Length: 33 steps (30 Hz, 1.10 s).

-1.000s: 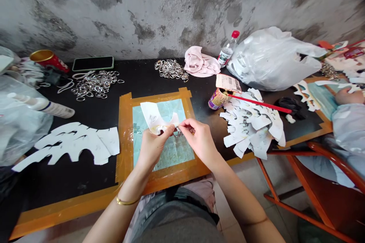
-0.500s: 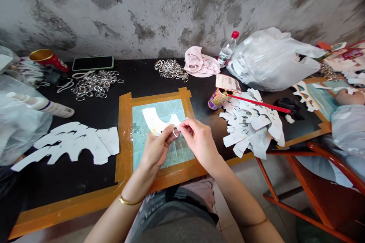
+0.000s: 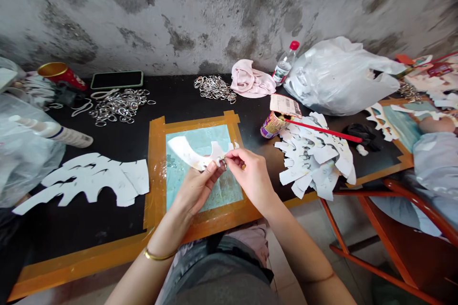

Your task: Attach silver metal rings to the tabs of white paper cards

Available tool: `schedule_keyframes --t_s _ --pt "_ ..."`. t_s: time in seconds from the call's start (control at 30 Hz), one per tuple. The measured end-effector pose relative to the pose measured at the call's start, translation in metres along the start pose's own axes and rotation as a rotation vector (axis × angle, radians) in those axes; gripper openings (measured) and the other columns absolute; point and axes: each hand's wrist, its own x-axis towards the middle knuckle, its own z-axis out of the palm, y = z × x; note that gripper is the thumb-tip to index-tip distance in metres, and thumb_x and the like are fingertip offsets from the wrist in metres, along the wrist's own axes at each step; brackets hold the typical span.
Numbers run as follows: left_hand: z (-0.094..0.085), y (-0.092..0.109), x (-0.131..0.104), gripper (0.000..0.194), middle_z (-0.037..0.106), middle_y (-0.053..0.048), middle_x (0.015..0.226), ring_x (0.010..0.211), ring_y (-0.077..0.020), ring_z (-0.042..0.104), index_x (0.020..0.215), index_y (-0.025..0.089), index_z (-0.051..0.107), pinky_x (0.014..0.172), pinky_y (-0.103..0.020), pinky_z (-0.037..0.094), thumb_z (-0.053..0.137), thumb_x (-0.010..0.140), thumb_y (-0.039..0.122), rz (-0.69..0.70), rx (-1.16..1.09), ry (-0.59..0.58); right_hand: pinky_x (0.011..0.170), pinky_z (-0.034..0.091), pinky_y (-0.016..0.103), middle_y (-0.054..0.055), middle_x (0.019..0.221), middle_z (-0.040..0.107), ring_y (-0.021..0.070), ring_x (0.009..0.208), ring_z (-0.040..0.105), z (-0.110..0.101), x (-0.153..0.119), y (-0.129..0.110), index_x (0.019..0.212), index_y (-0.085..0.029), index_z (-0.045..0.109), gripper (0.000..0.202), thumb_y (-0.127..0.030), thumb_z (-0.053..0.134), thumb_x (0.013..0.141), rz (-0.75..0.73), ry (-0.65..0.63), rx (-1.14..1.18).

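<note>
White card cutout (image 3: 186, 151) pinched at its right tip in the left hand (image 3: 196, 189), over the taped pane (image 3: 179, 186) at the middle of the surface (image 3: 107, 228). Left fingers (image 3: 212, 171) closed on the card edge from below. Right hand (image 3: 252, 178) at 3 o'clock of that tip, fingers (image 3: 232, 158) pressed together on something small and metallic there, probably a ring (image 3: 222, 163); too small to tell how far it sits through the card.

To do this step well, as a judgement: keep the left pinch close to the tip so the thin card does not bend or tear; steady both wrists against each other; turn the ring rather than force it; hold the work low over the pane so a dropped ring stays in reach.

Loose rings (image 3: 118, 105) heaped at 10 o'clock, a second heap (image 3: 214, 86) at 12. Flat cutouts (image 3: 89, 182) at 9 o'clock, a stack (image 3: 315, 157) at 3. Another person's sleeve (image 3: 434, 157) at the far right.
</note>
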Motion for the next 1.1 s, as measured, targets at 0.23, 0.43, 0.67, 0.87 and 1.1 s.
schedule_keyframes --t_s 0.23,0.43,0.67,0.87,1.1 --pt "-0.003 -0.004 -0.005 0.053 0.069 -0.003 0.105 0.096 -0.0153 0.064 0.102 0.019 0.066 0.090 -0.025 0.048 0.084 0.055 0.002 -0.013 0.086 -0.092 0.062 0.045 0.021 0.001 0.074 0.066 0.0110 0.063 0.058 -0.001 0.001 -0.001 0.080 -0.015 0.065 0.004 -0.013 0.063 0.083 0.032 -0.029 -0.004" --pt "0.011 -0.012 -0.004 0.036 0.070 -0.007 0.108 0.105 -0.0187 0.063 0.101 0.015 0.071 0.099 -0.030 0.047 0.083 0.067 0.016 0.126 0.056 0.001 0.064 0.047 0.022 0.001 0.077 0.068 0.0121 0.065 0.060 -0.004 0.003 -0.008 0.082 -0.017 0.066 0.005 -0.018 0.061 0.086 0.075 -0.062 0.093" --pt "0.007 -0.005 -0.003 0.023 0.073 -0.005 0.074 0.067 -0.0090 0.067 0.078 0.011 0.076 0.070 -0.015 0.055 0.086 0.064 0.025 -0.021 0.112 0.086 0.067 0.052 0.023 0.002 0.081 0.069 0.0134 0.070 0.066 -0.010 0.002 -0.006 0.088 -0.016 0.064 0.009 -0.024 0.062 0.086 0.254 -0.147 0.314" --pt "0.008 0.002 -0.005 0.024 0.074 -0.006 0.076 0.068 -0.0107 0.069 0.080 0.011 0.077 0.067 -0.015 0.057 0.085 0.065 0.027 -0.065 0.106 0.051 0.066 0.052 0.020 0.000 0.081 0.066 0.0118 0.072 0.066 -0.014 0.005 -0.005 0.088 -0.017 0.061 0.008 -0.025 0.060 0.086 0.287 -0.222 0.373" --pt "0.015 0.002 -0.006 0.020 0.073 -0.002 0.073 0.063 -0.0089 0.068 0.073 0.011 0.075 0.065 -0.014 0.058 0.087 0.062 0.022 -0.007 0.004 0.114 0.066 0.050 0.022 0.002 0.079 0.065 0.0121 0.070 0.062 -0.009 0.002 -0.005 0.087 -0.016 0.063 0.009 -0.024 0.062 0.084 0.202 -0.138 0.281"
